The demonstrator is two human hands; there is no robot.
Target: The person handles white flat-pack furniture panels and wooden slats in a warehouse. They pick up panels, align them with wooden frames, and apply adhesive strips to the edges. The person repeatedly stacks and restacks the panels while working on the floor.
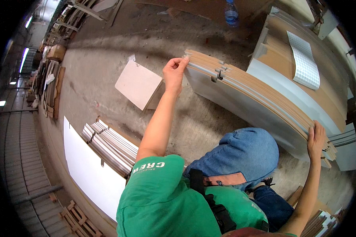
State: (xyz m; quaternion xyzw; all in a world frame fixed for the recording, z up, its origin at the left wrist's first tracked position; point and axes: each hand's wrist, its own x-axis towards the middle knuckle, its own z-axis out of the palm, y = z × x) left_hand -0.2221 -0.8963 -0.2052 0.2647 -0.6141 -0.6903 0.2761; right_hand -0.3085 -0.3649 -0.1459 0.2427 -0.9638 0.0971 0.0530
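A stack of thin brown-and-white boards (245, 110) stands on its long edge in front of me, with small notches cut in the upper edges. At its far left corner, my left hand (175, 74) pinches the end of the nearest board, thumb and fingers together. My right hand (315, 141) grips the stack's right end, its fingers over the top edges. Which boards the right fingers hold is partly hidden. My bent knee in blue jeans is close to the stack's near face.
Another upright stack of boards (110, 144) with a large white panel (87, 170) stands at left. A small pale board (137, 85) lies on the concrete floor. Beyond the stack are large brown sheets (281, 59) with a quilted white sheet (304, 61), and a water bottle (231, 15).
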